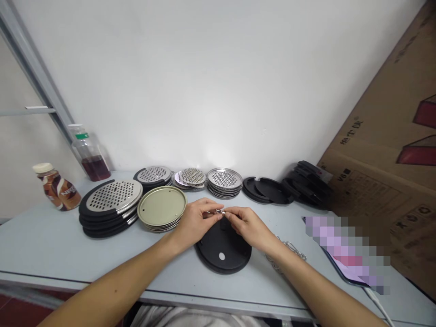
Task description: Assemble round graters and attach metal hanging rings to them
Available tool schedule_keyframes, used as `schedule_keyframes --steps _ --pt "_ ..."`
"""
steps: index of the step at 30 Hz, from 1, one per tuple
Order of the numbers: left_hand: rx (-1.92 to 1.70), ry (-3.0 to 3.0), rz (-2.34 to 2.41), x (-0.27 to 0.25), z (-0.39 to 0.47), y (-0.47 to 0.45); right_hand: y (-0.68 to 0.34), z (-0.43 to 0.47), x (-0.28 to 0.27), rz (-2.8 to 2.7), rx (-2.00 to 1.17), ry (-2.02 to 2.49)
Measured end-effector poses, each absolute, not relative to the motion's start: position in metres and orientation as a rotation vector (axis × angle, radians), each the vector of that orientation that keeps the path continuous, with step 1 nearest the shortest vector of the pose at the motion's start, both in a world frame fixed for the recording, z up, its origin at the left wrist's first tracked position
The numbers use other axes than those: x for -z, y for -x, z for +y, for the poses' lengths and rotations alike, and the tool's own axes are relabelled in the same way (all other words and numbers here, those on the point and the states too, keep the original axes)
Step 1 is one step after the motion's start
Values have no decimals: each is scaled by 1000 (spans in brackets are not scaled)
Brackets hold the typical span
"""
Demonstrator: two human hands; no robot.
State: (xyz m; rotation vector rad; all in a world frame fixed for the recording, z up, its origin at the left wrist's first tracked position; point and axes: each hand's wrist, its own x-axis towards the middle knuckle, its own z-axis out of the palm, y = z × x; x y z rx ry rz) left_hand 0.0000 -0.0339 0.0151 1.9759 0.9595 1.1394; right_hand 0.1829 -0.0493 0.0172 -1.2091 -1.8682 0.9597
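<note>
Over the far edge of a round black plastic base (pixel 223 254), my left hand (pixel 197 220) and my right hand (pixel 247 225) meet fingertip to fingertip. Both pinch a small shiny metal wire loop (pixel 220 211), whose exact shape is partly covered by the fingers. The base lies flat on the table with a pale round spot near its front. Beside my right forearm is a loose heap of similar metal wire loops (pixel 293 249), partly hidden by the arm. A stack of gold-coloured round plates (pixel 162 206) stands just left of my left hand.
Black-rimmed round graters (pixel 114 197) are stacked at left, with metal grater discs (pixel 225 179) along the wall. Black round parts (pixel 267 190) lie further right. Two bottles (pixel 91 159) stand back left. A phone (pixel 344 254) with a cable and a large cardboard box (pixel 384 181) bound the right.
</note>
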Motion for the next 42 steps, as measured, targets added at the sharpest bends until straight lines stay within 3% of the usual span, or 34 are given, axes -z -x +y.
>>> schedule_keyframes --steps 15,30,39,42 --pt "-1206 -2272 919 -12 -35 0 -179 -49 -8 -1623 -1324 1082" --pt "-1133 -2150 1005 -17 -25 6 -186 -47 -17 -1472 -1506 1054" --pt "-975 -1781 897 -20 -27 5 -182 -45 -13 -1590 -1350 1192" --pt "-1057 -1908 966 -18 -30 3 -183 -44 -10 -1631 -1139 1233"
